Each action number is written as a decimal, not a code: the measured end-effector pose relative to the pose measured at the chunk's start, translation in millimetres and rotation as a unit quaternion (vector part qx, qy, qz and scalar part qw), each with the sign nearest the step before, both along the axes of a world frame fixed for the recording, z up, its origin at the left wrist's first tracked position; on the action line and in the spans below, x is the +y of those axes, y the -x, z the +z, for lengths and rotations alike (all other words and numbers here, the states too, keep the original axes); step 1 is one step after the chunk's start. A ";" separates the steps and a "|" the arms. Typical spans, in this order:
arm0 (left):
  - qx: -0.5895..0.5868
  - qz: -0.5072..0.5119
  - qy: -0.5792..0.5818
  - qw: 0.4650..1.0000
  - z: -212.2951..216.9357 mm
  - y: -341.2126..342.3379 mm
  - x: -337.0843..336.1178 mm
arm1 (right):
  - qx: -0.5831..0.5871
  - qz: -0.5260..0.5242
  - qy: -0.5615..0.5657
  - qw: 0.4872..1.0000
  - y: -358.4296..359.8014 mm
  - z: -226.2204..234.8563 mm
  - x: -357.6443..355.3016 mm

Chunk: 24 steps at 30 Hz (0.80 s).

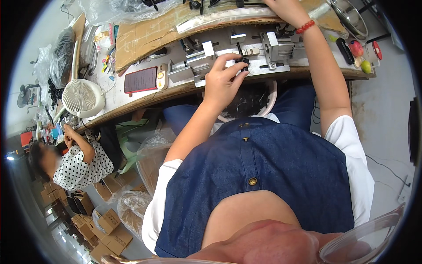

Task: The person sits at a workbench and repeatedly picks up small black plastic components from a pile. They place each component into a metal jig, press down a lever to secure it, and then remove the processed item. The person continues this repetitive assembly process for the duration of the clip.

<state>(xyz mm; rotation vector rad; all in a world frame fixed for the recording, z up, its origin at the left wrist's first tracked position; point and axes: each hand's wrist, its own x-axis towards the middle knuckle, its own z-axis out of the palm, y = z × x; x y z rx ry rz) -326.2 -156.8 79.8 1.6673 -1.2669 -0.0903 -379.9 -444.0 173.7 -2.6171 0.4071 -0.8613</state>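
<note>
My left hand [225,82] is at the front of a metal clamping fixture [274,46] on the bench. Its thumb and fingers are closed on a thin black strip-like part [239,48] that stands between the fixture's two metal blocks. A small pale metal piece [251,52] sits just right of this part. My right hand [288,12] reaches over the fixture to the far side, beside several loose black parts [241,3]. The picture's upper edge cuts off most of its fingers, so their grip is hidden. A red bead bracelet is on that wrist.
Below the bench edge, a round basket [273,102] holds black pieces. Left of the fixture lie a phone [140,80] and a white fan [83,97]. Cardboard [140,42] covers the back. Fruit [365,66] and a metal bowl [351,17] are right. Another person [81,165] sits left.
</note>
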 end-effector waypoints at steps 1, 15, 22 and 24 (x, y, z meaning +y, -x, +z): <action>-0.003 -0.004 -0.006 1.000 -2.3 0.4 -2.0 | -0.017 -0.004 -0.064 0.998 5.3 6.0 3.4; -0.051 -0.001 -0.047 0.998 14.9 1.9 1.5 | -0.202 0.125 -0.454 0.859 78.3 -3.2 53.7; -0.264 0.171 0.024 0.949 80.1 -99.3 -29.3 | -0.047 0.108 -0.059 0.991 100.5 -41.6 148.5; -0.339 0.186 0.011 0.922 89.7 -135.1 -46.2 | -0.013 0.104 -0.003 0.994 92.8 -54.0 156.1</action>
